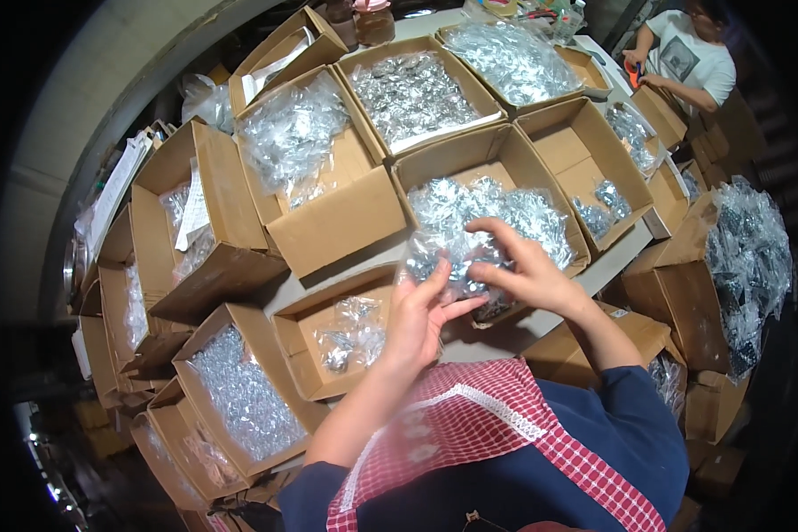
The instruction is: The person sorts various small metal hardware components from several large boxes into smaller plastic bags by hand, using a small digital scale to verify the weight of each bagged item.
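In front of my apron, my left hand (417, 324) grips a clear plastic bag (448, 266) of small silvery metal parts, its thumb on the near side. My right hand (536, 275) is at the bag's right side, thumb and forefinger curved and spread apart; the thumb tip overlaps the bag. Whether it presses on the plastic is hard to see. Just beyond both hands stands a cardboard box (579, 199) filled with similar shiny clear bags (496, 204). The bag's lower part is partly hidden by my fingers.
Open cardboard boxes crowd around: one of loose silvery parts (244, 395), one with a few bags (355, 332), one of metal pieces (412, 93). Bulky bagged dark parts (749, 275) stand at right. Another person (692, 58) at the far right holds an orange-handled tool (632, 74).
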A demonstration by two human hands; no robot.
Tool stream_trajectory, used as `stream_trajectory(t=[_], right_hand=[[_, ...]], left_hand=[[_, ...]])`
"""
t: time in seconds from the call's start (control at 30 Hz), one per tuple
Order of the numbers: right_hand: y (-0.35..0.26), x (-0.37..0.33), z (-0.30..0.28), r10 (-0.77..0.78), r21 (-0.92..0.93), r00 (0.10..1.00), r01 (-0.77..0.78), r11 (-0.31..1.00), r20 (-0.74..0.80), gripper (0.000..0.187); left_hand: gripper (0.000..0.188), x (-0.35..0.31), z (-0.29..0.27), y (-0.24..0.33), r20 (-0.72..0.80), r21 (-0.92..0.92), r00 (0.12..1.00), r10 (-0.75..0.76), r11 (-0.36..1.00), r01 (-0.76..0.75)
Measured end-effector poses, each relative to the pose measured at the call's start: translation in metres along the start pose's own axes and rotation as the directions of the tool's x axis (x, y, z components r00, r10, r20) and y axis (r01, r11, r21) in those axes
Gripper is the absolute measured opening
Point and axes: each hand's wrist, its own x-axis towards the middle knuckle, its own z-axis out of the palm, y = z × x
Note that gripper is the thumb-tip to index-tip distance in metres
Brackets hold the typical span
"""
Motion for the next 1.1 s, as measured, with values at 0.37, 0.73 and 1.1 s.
stream_trajectory(t=[0.37, 0.73, 1.1], right_hand=[[0.091, -0.028, -0.140, -0.419, -0.593, 0.618, -0.095, 0.800, -0.665, 0.031], [0.095, 0.026, -0.087, -0.086, -0.540, 0.952, -0.092, 0.837, -0.294, 0.019], [-0.025, -0.017, 0.044, -0.262, 0.179, 0.962, 0.245, 0.953, 0.080, 0.016]], left_hand=[[0.033, -0.033, -0.072, 0.041, -0.126, 0.388, 0.915, 0.383, 0.868, -0.311], [0.018, -0.078, -0.110, 0.054, -0.172, 0.544, 0.824, 0.539, 0.750, -0.377], [0.018, -0.162, -0.161, 0.159, -0.297, 0.444, 0.504, 0.811, 0.585, -0.679]])
